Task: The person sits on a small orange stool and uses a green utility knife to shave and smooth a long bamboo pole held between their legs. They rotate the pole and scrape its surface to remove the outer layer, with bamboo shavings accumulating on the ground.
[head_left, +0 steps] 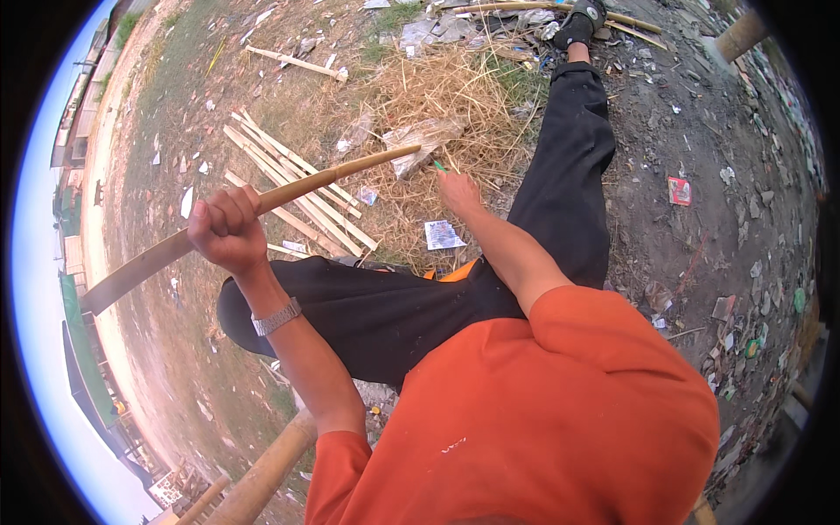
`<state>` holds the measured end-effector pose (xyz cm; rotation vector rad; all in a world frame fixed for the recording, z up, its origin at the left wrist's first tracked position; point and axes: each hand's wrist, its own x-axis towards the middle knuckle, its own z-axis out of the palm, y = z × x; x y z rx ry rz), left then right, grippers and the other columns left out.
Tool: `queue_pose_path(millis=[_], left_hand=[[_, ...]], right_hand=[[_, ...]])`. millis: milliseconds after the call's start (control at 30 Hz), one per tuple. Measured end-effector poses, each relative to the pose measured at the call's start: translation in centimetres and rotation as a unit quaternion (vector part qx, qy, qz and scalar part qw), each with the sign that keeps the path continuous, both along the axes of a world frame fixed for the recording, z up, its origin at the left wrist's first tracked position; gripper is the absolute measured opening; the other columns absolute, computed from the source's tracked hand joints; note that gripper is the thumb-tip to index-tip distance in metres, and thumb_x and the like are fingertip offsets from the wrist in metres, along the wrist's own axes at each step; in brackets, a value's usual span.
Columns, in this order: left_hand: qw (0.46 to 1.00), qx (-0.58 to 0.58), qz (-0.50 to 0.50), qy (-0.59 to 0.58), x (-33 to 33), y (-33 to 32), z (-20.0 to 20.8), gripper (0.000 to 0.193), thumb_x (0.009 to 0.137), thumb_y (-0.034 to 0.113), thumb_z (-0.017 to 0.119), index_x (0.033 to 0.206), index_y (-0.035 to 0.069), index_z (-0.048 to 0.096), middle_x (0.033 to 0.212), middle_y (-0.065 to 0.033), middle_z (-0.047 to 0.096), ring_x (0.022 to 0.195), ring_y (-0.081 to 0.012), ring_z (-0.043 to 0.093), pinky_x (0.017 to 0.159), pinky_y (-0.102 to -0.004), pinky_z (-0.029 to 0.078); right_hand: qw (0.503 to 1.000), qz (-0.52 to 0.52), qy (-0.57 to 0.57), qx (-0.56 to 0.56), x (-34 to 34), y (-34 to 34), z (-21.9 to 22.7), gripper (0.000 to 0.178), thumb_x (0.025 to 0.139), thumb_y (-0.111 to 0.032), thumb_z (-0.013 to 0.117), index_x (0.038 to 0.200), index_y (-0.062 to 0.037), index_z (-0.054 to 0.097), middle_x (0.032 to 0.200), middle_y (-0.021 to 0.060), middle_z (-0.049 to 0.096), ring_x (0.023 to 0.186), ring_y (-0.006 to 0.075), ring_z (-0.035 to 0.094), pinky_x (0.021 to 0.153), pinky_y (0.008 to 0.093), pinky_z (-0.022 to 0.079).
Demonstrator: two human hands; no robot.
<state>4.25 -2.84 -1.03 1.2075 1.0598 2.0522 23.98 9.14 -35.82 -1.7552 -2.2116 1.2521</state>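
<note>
My left hand [229, 229] is closed around a long bamboo strip [324, 178], raised above my bent left knee. The strip slants from the lower left up to the middle of the view, its broad end out to the left. Close to its narrow far end is my right hand [459, 192], fingers closed. A small green tip [439, 165] pokes out of that hand; the rest of what it holds is hidden. Below the held strip, several pale split bamboo strips [302, 188] lie in a loose pile on the ground.
Dry straw [437, 87] and a crumpled clear plastic sheet [424, 140] lie ahead. A printed packet [444, 234] is between my legs. My right leg [564, 166] stretches forward. Bamboo poles [262, 472] stand at lower left, another pole [742, 35] at upper right. Litter dots the dirt.
</note>
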Motion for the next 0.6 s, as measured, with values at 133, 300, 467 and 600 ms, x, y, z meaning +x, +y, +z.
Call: queue_pose_path(millis=[133, 300, 467, 600], left_hand=[[0.999, 0.005, 0.033, -0.017, 0.3, -0.2, 0.1, 0.044, 0.090, 0.021, 0.040, 0.051, 0.015, 0.018, 0.044, 0.0019, 0.018, 0.040, -0.0104, 0.016, 0.045, -0.0306, 0.023], [1.000, 0.004, -0.017, -0.019, 1.6, 1.2, 0.2, 0.044, 0.091, 0.022, 0.040, 0.053, 0.015, 0.019, 0.045, 0.0020, 0.018, 0.041, -0.0104, 0.016, 0.046, -0.0305, 0.023], [0.999, -0.004, 0.021, -0.025, 1.0, 0.2, 0.2, 0.045, 0.091, 0.024, 0.040, 0.053, 0.016, 0.018, 0.046, 0.0021, 0.017, 0.042, -0.0104, 0.016, 0.047, -0.0301, 0.023], [0.999, 0.002, 0.035, -0.030, 0.9, 0.3, 0.2, 0.045, 0.091, 0.023, 0.040, 0.053, 0.015, 0.018, 0.045, 0.0020, 0.018, 0.040, -0.0105, 0.016, 0.045, -0.0303, 0.023]], right_hand=[[0.998, 0.001, 0.059, -0.007, -2.1, -1.4, 5.7, 0.044, 0.097, -0.041, 0.031, 0.107, -0.0018, 0.048, 0.095, 0.0289, 0.060, 0.088, 0.0459, 0.060, 0.077, 0.0543, 0.047], [0.999, -0.048, 0.004, 0.018, -0.3, -0.8, -0.8, 0.037, 0.097, -0.039, 0.030, 0.102, -0.0059, 0.046, 0.087, 0.0266, 0.061, 0.083, 0.0446, 0.061, 0.074, 0.0541, 0.047], [0.997, -0.001, 0.072, 0.002, -2.6, -1.0, 6.2, 0.035, 0.097, -0.039, 0.030, 0.103, -0.0081, 0.046, 0.083, 0.0269, 0.061, 0.081, 0.0444, 0.061, 0.073, 0.0537, 0.047], [0.996, 0.015, 0.062, 0.069, -3.2, -1.5, 6.5, 0.033, 0.097, -0.038, 0.032, 0.103, -0.0095, 0.046, 0.080, 0.0248, 0.062, 0.077, 0.0438, 0.062, 0.070, 0.0545, 0.048]])
